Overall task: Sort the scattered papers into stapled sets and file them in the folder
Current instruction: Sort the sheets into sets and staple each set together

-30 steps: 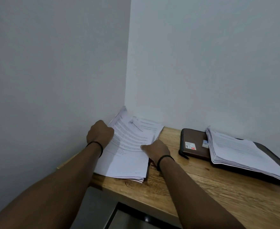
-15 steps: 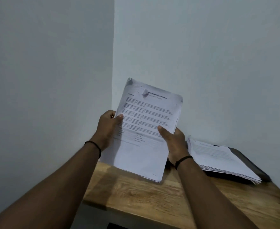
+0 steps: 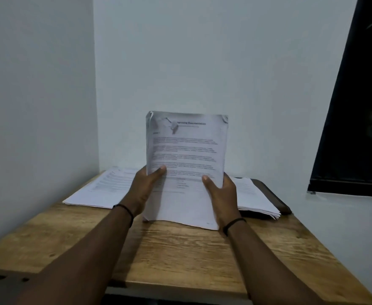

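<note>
You gripped paper stack [image 3: 186, 164] mid-frame, left hand [image 3: 144, 190] and right hand [image 3: 221, 194] clasping edges; folder [image 3: 278, 200] right, filing unfinished.

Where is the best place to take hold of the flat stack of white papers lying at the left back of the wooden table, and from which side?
Take the flat stack of white papers at its near edge, coming from the front. That edge faces the person on the bare wooden table, while the far end lies close to the wall corner. A grip with fingers slid under probably works best.
</note>
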